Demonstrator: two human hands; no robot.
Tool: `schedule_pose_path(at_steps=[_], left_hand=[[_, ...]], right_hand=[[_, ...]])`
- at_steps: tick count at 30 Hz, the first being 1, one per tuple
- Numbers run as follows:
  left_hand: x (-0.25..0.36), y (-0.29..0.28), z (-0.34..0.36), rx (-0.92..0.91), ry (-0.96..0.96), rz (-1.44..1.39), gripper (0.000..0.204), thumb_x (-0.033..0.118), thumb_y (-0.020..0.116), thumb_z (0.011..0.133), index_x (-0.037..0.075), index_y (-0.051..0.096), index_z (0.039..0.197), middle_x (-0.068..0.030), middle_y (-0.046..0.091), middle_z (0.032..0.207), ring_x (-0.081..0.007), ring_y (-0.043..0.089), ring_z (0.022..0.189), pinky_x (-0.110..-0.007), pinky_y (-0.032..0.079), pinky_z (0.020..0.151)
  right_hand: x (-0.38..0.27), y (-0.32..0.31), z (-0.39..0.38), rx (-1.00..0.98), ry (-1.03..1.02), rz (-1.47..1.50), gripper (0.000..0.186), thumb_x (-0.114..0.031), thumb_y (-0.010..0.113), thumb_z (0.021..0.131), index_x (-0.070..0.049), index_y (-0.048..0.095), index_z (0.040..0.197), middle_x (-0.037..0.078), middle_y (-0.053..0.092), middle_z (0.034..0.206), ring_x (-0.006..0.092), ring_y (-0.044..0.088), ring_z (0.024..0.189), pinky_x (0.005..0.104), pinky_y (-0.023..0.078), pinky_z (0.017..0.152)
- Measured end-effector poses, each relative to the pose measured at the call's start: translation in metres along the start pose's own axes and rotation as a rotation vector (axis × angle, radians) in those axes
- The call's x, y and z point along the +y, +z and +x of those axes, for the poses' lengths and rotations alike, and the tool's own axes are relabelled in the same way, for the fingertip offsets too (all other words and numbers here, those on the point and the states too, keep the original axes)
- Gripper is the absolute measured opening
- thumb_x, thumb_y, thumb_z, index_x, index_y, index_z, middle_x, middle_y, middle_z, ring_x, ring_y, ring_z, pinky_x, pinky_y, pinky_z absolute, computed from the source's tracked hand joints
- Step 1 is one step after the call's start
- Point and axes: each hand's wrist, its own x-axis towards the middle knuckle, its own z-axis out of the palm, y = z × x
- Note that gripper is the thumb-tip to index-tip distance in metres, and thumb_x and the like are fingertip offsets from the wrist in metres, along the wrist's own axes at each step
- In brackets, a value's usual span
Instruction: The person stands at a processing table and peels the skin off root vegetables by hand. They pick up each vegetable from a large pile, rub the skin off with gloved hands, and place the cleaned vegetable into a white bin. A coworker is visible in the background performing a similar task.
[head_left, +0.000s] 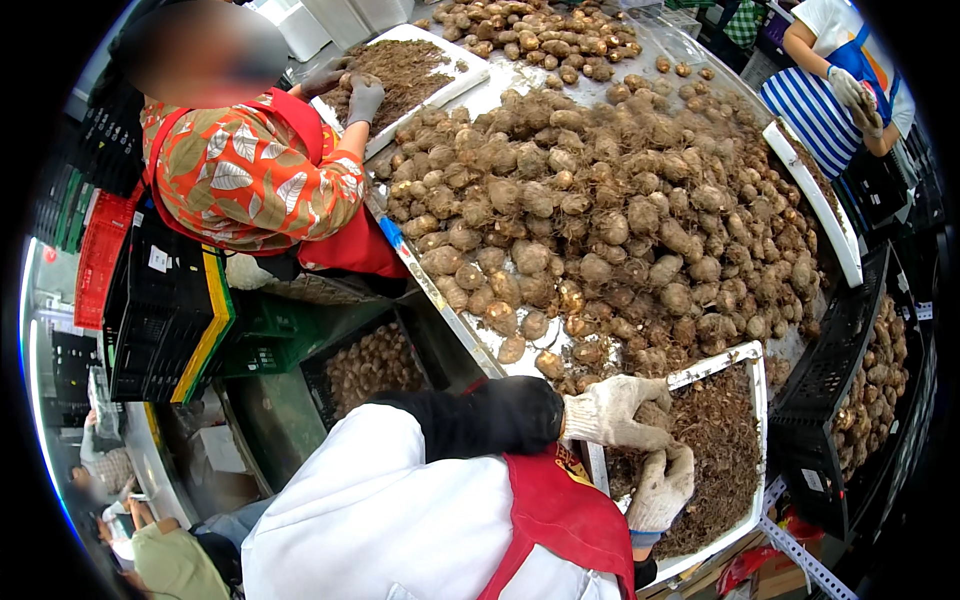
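My left hand (612,410), in a white knit glove below a black sleeve, is closed around a brown hairy taro root (655,413) over a white tray (762,400) filled with brown root fibres. Just below it, my right hand (662,488), also gloved, has its fingers curled up toward the same root. Whether it grips anything is hidden. A large heap of taro roots (600,220) covers the metal table (440,295) beyond the tray.
A co-worker in an orange leaf-print shirt (245,175) rests a grey-gloved hand (363,98) on another fibre tray (460,85). Another person in a striped apron (815,110) stands top right. Black crates with taro (880,380) sit right; a crate stack (165,310) left.
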Motion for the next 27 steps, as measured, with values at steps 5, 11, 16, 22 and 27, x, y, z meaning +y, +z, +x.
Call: schedule_pose_path(at_steps=[5,11,16,22,27], left_hand=[[0.000,-0.014,0.002,-0.132,0.080,-0.042,0.054,0.037,0.080,0.078,0.003,0.067,0.117,-0.0151,0.072,0.104,-0.0288,0.071,0.095,-0.039,0.055,0.083],[-0.019,-0.016,0.038,-0.122,1.063,-0.252,0.022,0.021,0.070,0.097,0.004,0.070,0.110,-0.0095,0.071,0.111,-0.0239,0.068,0.100,-0.041,0.055,0.087],[-0.027,0.001,0.012,-0.052,-0.337,-1.341,0.053,0.055,0.048,0.105,0.007,0.060,0.122,-0.0074,0.069,0.101,-0.0077,0.046,0.047,-0.021,0.040,0.042],[-0.018,0.009,0.021,-0.116,-0.467,-1.297,0.059,0.057,0.045,0.105,0.011,0.051,0.142,-0.0099,0.068,0.118,-0.0090,0.048,0.047,-0.018,0.038,0.037],[-0.031,0.014,0.021,-0.165,-0.344,-1.280,0.047,0.045,0.051,0.107,0.007,0.057,0.135,-0.0078,0.067,0.119,-0.0148,0.067,0.081,-0.024,0.053,0.061]], right_hand=[[-0.027,-0.006,-0.005,-0.041,0.147,0.081,0.021,-0.012,0.059,0.095,0.005,0.065,0.107,0.021,0.068,0.100,0.0352,0.065,0.093,0.0415,0.050,0.088],[0.021,-0.023,0.031,0.112,0.050,-0.032,0.026,-0.015,0.058,0.097,0.006,0.068,0.110,0.023,0.070,0.106,0.0346,0.066,0.097,0.0423,0.050,0.089],[0.049,-0.057,0.052,0.168,-0.051,-0.194,0.024,-0.016,0.061,0.096,-0.006,0.070,0.117,0.018,0.067,0.112,0.0380,0.065,0.101,0.0413,0.052,0.089],[-0.009,-0.051,0.030,0.036,-0.177,0.213,0.030,-0.006,0.072,0.088,-0.012,0.072,0.118,0.009,0.065,0.123,0.0248,0.064,0.113,0.0316,0.057,0.094],[-0.043,-0.021,0.029,0.104,-0.300,0.048,0.023,-0.019,0.075,0.087,-0.011,0.068,0.107,0.013,0.064,0.107,0.0334,0.067,0.097,0.0409,0.056,0.081]])
